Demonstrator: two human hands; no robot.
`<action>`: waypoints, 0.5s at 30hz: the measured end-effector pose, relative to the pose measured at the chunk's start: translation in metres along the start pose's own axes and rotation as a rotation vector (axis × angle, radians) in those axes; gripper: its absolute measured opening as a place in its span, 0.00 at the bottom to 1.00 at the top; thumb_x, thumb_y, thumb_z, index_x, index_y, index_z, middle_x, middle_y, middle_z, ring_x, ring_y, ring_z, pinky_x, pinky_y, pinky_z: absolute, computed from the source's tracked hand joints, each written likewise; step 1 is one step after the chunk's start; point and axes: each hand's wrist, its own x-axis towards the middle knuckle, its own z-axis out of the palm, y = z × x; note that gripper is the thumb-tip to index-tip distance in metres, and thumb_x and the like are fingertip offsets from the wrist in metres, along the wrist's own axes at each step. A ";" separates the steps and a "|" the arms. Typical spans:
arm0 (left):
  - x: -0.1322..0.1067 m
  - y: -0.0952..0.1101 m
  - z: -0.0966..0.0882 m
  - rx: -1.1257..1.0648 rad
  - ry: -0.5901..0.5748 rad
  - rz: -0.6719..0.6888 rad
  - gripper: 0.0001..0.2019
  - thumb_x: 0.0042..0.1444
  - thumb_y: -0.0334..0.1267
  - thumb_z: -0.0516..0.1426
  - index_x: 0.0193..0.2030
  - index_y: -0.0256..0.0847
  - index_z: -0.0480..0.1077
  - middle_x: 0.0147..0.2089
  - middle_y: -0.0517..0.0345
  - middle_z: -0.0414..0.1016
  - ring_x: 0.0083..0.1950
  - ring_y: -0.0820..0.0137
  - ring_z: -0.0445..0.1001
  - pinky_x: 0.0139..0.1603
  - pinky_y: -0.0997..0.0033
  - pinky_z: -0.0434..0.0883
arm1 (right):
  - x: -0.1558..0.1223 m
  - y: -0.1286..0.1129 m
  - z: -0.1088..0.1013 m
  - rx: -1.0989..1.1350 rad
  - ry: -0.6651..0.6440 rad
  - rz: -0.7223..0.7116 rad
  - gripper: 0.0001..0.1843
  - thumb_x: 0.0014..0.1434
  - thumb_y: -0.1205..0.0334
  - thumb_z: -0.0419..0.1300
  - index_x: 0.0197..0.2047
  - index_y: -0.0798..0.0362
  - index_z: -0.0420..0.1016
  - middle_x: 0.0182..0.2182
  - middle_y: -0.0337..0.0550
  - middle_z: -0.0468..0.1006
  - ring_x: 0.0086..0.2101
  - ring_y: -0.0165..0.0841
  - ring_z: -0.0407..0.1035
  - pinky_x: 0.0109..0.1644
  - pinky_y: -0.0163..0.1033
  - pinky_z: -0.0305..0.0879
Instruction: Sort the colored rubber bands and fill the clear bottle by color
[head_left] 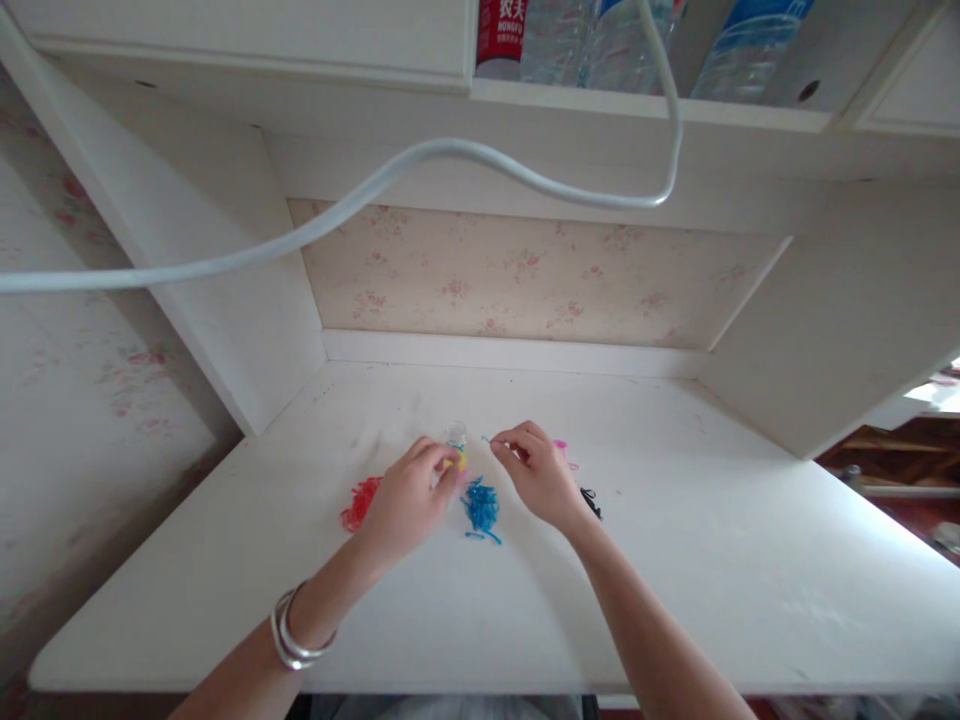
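Note:
My left hand (418, 492) is closed around a small clear container (457, 434), with some yellow and blue showing inside it. To its right, my right hand (538, 472) pinches a thin blue elastic band (486, 439), whose end sticks out from the fingertips toward the container. A loose pile of blue elastic bands (481, 506) lies on the table between and just below the hands. Red elastic bands (361, 502) are heaped beside my left hand, which partly hides them. Partly covered by my right hand and wrist are something pink (562, 449) and some black bands (590, 502).
The white table (675, 600) is bounded by side panels and a back wall with flowered paper. A white cable (465, 150) crosses the upper view, close to the camera. Water bottles (626, 45) and a red can (500, 38) stand on the shelf above.

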 end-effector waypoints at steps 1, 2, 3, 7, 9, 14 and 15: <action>-0.012 0.000 0.006 0.016 -0.069 -0.002 0.10 0.61 0.41 0.49 0.41 0.44 0.69 0.41 0.58 0.71 0.40 0.71 0.72 0.42 0.73 0.68 | 0.009 -0.003 0.002 0.000 -0.008 -0.022 0.10 0.61 0.59 0.54 0.37 0.50 0.76 0.33 0.40 0.70 0.32 0.28 0.65 0.37 0.34 0.60; -0.023 -0.001 0.012 0.047 -0.125 -0.012 0.09 0.61 0.40 0.49 0.42 0.44 0.69 0.42 0.58 0.71 0.41 0.71 0.72 0.42 0.72 0.68 | 0.018 -0.006 0.004 -0.007 -0.022 -0.041 0.09 0.61 0.59 0.55 0.37 0.50 0.76 0.33 0.40 0.71 0.32 0.28 0.65 0.38 0.34 0.60; -0.033 -0.002 0.019 0.094 -0.177 -0.034 0.09 0.60 0.40 0.50 0.42 0.45 0.69 0.44 0.58 0.71 0.41 0.70 0.72 0.43 0.71 0.68 | 0.026 -0.009 0.007 -0.020 -0.046 -0.058 0.09 0.61 0.60 0.55 0.36 0.50 0.77 0.33 0.40 0.71 0.32 0.28 0.65 0.38 0.34 0.60; -0.050 -0.006 0.039 0.261 -0.337 -0.079 0.10 0.58 0.43 0.52 0.46 0.48 0.68 0.47 0.58 0.70 0.39 0.67 0.74 0.39 0.69 0.69 | 0.048 -0.019 0.016 -0.119 -0.179 -0.108 0.09 0.60 0.62 0.56 0.35 0.52 0.78 0.34 0.41 0.72 0.31 0.26 0.65 0.38 0.33 0.59; -0.048 -0.005 0.044 0.313 -0.372 -0.081 0.11 0.58 0.43 0.52 0.47 0.49 0.67 0.48 0.57 0.69 0.39 0.66 0.75 0.37 0.69 0.69 | 0.055 -0.024 0.017 -0.187 -0.230 -0.137 0.10 0.60 0.62 0.55 0.35 0.52 0.78 0.34 0.41 0.72 0.32 0.27 0.66 0.39 0.33 0.59; -0.040 -0.002 0.047 0.349 -0.402 -0.031 0.10 0.60 0.41 0.50 0.46 0.47 0.68 0.48 0.55 0.69 0.39 0.66 0.75 0.36 0.69 0.69 | 0.066 -0.036 0.015 -0.406 -0.314 -0.184 0.12 0.58 0.63 0.54 0.34 0.51 0.80 0.35 0.43 0.74 0.34 0.29 0.67 0.39 0.34 0.59; -0.040 -0.002 0.047 0.352 -0.404 -0.026 0.10 0.60 0.41 0.49 0.45 0.47 0.68 0.47 0.55 0.69 0.39 0.66 0.75 0.36 0.69 0.69 | 0.068 -0.038 0.015 -0.444 -0.341 -0.185 0.12 0.57 0.63 0.54 0.33 0.51 0.80 0.35 0.43 0.74 0.35 0.30 0.68 0.38 0.34 0.59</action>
